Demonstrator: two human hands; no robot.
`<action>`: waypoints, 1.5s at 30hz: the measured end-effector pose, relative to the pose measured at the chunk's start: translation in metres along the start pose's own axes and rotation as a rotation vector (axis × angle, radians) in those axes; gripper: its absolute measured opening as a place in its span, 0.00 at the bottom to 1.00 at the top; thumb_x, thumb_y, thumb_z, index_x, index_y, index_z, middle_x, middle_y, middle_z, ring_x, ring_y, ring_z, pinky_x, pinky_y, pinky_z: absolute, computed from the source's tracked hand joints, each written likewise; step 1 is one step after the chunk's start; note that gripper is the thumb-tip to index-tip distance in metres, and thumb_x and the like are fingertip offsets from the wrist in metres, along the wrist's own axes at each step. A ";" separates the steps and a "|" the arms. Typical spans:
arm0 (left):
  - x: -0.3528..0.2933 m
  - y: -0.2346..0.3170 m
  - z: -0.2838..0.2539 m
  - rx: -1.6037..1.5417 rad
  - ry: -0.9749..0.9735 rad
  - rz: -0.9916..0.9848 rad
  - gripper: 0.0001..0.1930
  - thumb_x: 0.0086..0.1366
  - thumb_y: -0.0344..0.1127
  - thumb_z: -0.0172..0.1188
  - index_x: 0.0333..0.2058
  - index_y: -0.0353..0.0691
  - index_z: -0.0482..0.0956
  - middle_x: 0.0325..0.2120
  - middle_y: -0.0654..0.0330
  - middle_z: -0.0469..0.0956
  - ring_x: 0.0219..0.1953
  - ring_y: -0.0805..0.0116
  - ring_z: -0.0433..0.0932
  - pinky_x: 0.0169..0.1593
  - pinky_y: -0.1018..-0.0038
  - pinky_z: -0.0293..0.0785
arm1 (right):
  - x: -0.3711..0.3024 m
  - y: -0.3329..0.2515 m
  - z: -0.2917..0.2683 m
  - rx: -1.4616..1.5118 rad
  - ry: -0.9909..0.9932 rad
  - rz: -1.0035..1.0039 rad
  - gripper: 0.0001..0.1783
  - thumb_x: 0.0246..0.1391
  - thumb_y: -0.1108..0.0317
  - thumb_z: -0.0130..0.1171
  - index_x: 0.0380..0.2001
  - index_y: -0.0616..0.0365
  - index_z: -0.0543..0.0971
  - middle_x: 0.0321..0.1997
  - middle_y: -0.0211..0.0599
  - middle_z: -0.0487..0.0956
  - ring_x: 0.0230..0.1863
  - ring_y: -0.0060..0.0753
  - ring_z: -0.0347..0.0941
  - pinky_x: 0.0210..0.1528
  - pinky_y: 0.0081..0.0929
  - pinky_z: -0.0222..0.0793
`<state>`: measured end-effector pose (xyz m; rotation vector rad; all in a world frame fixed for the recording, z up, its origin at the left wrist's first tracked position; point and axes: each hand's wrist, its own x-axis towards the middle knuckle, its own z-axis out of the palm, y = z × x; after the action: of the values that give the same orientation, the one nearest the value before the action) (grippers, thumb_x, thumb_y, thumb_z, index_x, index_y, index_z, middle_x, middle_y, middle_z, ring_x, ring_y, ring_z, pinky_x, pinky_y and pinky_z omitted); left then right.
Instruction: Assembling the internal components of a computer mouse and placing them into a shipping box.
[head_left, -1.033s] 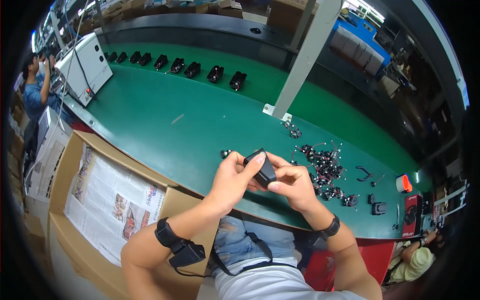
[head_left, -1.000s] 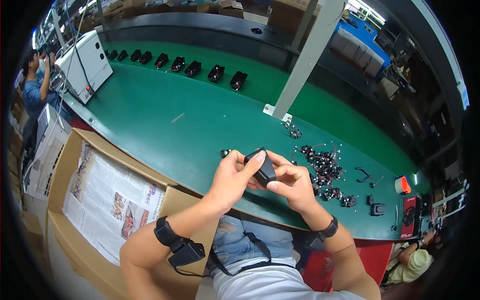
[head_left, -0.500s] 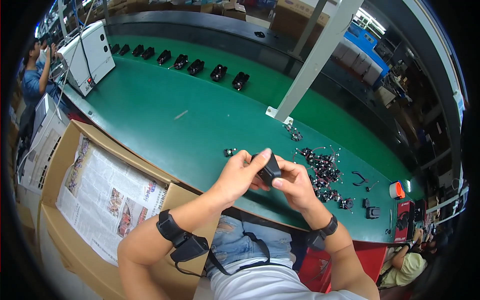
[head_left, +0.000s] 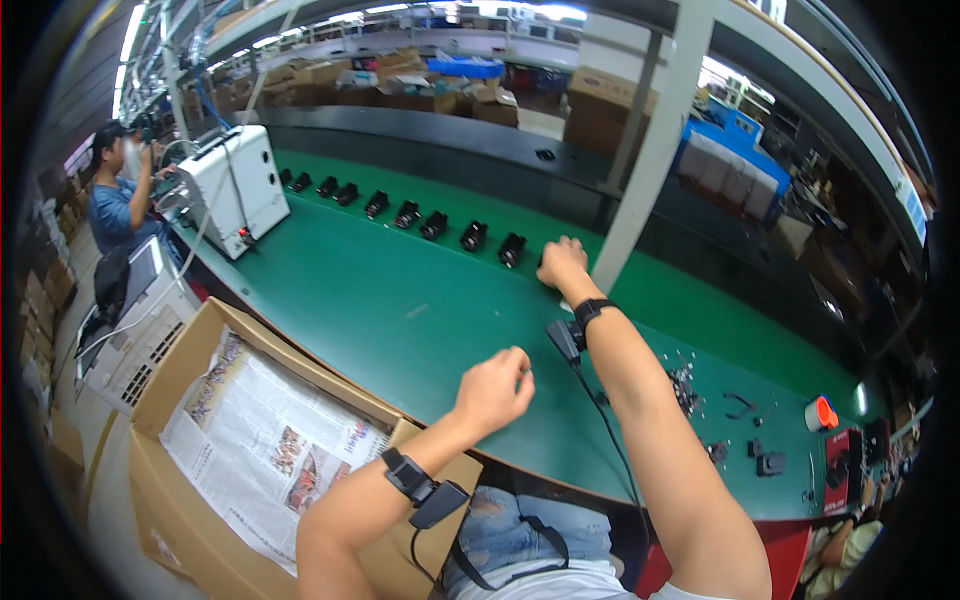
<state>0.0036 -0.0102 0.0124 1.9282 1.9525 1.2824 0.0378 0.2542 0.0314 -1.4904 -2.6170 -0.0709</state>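
Note:
My right hand (head_left: 563, 262) reaches across the green bench to the near end of a row of black housings (head_left: 511, 250). Its fingers are bent down around a black housing (head_left: 542, 262), of which only a dark edge shows beside them. Over the bench's front part hovers my left hand (head_left: 496, 388), fingers half curled, a gap at the thumb and nothing seen in it. Both wrists wear black straps with small boxes.
An open cardboard box (head_left: 150, 450) lined with newspaper stands at the left front. Wired parts (head_left: 683, 385), partly behind my right arm, pliers (head_left: 740, 406) and an orange-and-white roll (head_left: 821, 412) lie right. A white post (head_left: 655, 150) rises beside my right hand; a white machine (head_left: 235, 190) stands left.
Both hands held the black housing together before. My right hand has carried it away to the row's end, while my left hand has let go. The view has tilted up.

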 end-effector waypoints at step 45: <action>-0.365 0.062 -0.398 1.124 1.120 -0.923 0.15 0.61 0.45 0.56 0.29 0.38 0.79 0.27 0.48 0.80 0.31 0.49 0.79 0.36 0.62 0.73 | -0.242 0.041 0.025 0.851 -0.072 -0.765 0.12 0.51 0.76 0.53 0.41 0.65 0.74 0.58 0.49 0.69 0.58 0.47 0.65 0.62 0.38 0.57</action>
<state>-0.1235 -0.5247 0.1336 -0.2139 3.8687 1.0099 0.1927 0.0716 -0.0269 -0.2102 -2.5477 0.8956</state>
